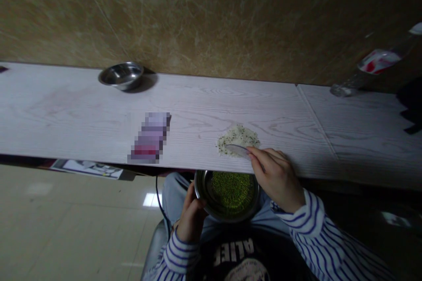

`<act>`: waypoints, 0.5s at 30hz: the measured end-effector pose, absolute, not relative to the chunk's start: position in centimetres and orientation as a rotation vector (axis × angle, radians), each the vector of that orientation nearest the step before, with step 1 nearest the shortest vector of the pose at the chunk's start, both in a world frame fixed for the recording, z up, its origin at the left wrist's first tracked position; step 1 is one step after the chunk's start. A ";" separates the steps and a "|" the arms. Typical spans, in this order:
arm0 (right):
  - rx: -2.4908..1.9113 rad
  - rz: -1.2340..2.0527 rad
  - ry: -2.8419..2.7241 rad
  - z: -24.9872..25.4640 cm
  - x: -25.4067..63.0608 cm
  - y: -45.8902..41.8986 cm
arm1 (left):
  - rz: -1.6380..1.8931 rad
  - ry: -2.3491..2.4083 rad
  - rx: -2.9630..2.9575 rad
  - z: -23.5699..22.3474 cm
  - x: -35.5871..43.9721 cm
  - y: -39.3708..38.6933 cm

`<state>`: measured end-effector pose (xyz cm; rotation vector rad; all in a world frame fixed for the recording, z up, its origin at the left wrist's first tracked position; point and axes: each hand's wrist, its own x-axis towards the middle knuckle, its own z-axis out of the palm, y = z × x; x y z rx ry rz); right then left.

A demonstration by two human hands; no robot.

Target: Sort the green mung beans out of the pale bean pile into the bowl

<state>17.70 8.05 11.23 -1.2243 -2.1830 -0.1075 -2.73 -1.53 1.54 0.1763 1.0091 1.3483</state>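
On the table's near edge lies a small pile of white grains mixed with green ones point(240, 134), looking like rice and mung beans. My right hand point(278, 178) is closed on a thin, pale spoon-like utensil point(236, 149), whose rounded end touches the near side of the pile. The part inside my fingers is hidden. Below the table edge, over my lap, my left hand point(192, 213) grips the left rim of a steel bowl point(205, 184). Green mung beans point(231, 191) cover much of its bottom.
A second steel bowl point(121, 77) stands at the back left by the wall. A pixelated phone-shaped item point(150, 137) lies left of the pile. A clear plastic bottle point(362, 72) with a red label and a dark object point(410, 105) are at the right.
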 end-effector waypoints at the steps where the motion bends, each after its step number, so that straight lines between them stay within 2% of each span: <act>1: -1.219 -0.099 -2.185 11.3 17.8 7.9 | 1.351 1.005 0.184 1.5 -2.7 -1.5; 8: -1.264 -0.129 -2.114 11.3 18.5 7.3 | 1.335 0.989 0.197 1.6 -2.7 -1.5; 15: -1.254 -0.024 -2.099 11.4 19.0 5.8 | 1.349 0.991 0.177 1.4 -2.7 -1.5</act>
